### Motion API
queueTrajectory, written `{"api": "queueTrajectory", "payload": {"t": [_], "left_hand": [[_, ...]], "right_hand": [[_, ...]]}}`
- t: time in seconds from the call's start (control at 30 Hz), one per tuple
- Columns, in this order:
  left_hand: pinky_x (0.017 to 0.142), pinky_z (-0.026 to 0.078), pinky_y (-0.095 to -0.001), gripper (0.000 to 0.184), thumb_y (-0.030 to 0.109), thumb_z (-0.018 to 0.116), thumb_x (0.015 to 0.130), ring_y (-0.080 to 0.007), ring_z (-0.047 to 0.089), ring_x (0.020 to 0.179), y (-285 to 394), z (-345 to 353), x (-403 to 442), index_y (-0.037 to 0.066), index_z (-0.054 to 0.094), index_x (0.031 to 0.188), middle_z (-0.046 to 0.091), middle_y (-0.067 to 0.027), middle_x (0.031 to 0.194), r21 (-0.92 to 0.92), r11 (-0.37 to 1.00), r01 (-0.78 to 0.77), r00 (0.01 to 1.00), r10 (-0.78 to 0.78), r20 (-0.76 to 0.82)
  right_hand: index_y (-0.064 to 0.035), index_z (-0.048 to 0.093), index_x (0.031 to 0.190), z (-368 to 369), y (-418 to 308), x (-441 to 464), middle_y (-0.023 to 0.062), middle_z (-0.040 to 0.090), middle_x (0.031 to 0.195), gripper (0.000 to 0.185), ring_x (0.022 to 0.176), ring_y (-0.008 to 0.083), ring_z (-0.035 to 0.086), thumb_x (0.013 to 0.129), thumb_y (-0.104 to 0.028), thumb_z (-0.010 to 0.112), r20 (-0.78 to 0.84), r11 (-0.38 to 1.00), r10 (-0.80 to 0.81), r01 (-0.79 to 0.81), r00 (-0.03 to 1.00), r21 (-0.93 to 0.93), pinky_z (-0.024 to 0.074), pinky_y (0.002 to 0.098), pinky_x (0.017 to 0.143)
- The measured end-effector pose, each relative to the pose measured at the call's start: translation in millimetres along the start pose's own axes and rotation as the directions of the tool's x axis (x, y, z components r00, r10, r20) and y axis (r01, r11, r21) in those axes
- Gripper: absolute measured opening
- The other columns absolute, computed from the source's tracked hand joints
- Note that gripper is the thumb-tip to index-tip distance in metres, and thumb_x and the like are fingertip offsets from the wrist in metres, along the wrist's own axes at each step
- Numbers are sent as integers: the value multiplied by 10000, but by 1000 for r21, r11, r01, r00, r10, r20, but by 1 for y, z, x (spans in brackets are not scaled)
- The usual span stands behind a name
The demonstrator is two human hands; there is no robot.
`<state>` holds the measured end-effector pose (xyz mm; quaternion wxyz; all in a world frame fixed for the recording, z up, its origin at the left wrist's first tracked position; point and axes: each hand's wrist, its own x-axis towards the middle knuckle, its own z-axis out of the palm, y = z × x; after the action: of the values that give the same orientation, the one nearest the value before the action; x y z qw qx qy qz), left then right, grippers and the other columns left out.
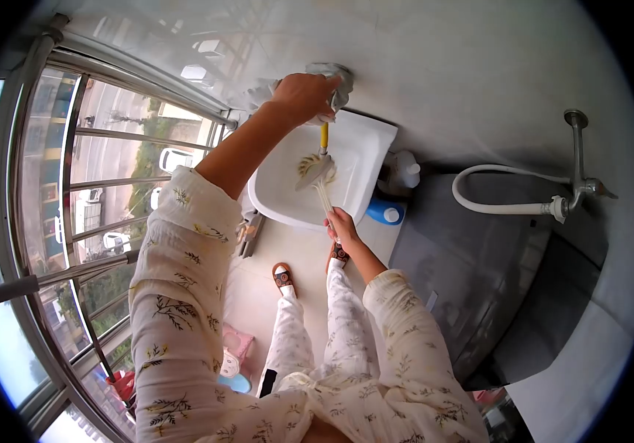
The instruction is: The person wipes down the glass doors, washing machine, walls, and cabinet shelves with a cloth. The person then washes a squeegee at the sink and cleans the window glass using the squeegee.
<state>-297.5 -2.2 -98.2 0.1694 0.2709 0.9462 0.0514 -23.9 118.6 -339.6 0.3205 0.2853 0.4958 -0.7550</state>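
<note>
My left hand [306, 97] reaches up to the wall above the sink, its fingers curled over a bunched grey cloth [340, 83]. What lies under the cloth is hidden. Just below it, a yellow tube [324, 137] points down into the white sink [273, 201]. Lower down, my right hand [343, 226] is closed around the thin handle of a pale brush [315, 173]. Its head is inside the basin, right under the tube's end. Brownish-yellow marks or bristles show beside the head, too small to tell which.
A blue-labelled bottle [385, 212] and a translucent jug [404, 171] stand right of the sink. Beyond them is a dark grey appliance [472, 258], with a wall tap and white hose [494, 209] above. Metal window railings [121, 181] run along the left. A pink item [237, 343] lies low.
</note>
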Motion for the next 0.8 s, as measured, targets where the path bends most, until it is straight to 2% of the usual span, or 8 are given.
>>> {"api": "queueTrajectory", "payload": {"t": [0.1, 0.17, 0.27, 0.47, 0.57, 0.7, 0.8], "left_hand": [[754, 506, -428, 674, 288, 773, 729, -299, 658, 916, 0, -13, -1, 165, 492, 1329, 678, -81, 979, 19, 999, -32, 998, 31, 59], [751, 504, -429, 662, 289, 762, 745, -308, 659, 910, -7, -13, -3, 151, 490, 1333, 683, -85, 939, 11, 995, -97, 993, 96, 64], [734, 505, -420, 611, 334, 739, 766, -319, 659, 891, -8, -7, 4, 133, 510, 1296, 683, -89, 895, 17, 995, -95, 995, 95, 20], [673, 511, -430, 462, 434, 713, 780, -328, 663, 774, 21, 0, 11, 39, 582, 981, 667, -146, 781, -50, 993, 111, 994, -112, -17], [663, 508, -444, 462, 443, 719, 779, -335, 660, 733, 19, 10, 13, 21, 576, 901, 660, -161, 750, -109, 991, 83, 991, -94, -100], [666, 507, -445, 469, 445, 726, 775, -339, 660, 738, 18, 12, 13, 19, 581, 905, 662, -162, 755, -116, 991, 71, 987, -87, -137], [666, 508, -444, 470, 449, 724, 778, -340, 660, 738, 17, 12, 13, 21, 582, 910, 663, -160, 757, -125, 989, 75, 986, -92, -139]], "right_hand": [[-60, 561, 1015, -3, 10, 7, 41, 565, 718, 164, 425, 83, 429, 945, -202, 517, 47, 998, -14, 16, 999, -53, 335, 242, 366], [-67, 561, 1047, -7, 14, 6, 37, 570, 733, 177, 436, 79, 435, 952, -211, 523, 55, 999, -13, 14, 998, -32, 335, 233, 371], [-72, 558, 1110, -13, 28, 9, 33, 574, 753, 204, 441, 74, 435, 965, -212, 523, 71, 999, -31, 30, 997, 24, 335, 225, 373], [-83, 524, 1263, -18, 41, 18, 27, 577, 798, 302, 487, 68, 444, 986, -203, 513, 61, 999, -32, 32, 998, 13, 371, 206, 420], [-92, 508, 1304, -16, 46, 24, 24, 579, 821, 335, 517, 66, 448, 987, -199, 513, 67, 1000, -13, 13, 998, 11, 391, 203, 450], [-95, 501, 1322, -13, 49, 28, 25, 578, 838, 348, 530, 66, 445, 987, -189, 512, 95, 998, 19, -13, 995, -66, 398, 206, 461], [-99, 498, 1330, -8, 49, 28, 26, 572, 843, 353, 527, 68, 445, 990, -191, 509, 84, 998, 22, -17, 996, -53, 396, 204, 464]]}}
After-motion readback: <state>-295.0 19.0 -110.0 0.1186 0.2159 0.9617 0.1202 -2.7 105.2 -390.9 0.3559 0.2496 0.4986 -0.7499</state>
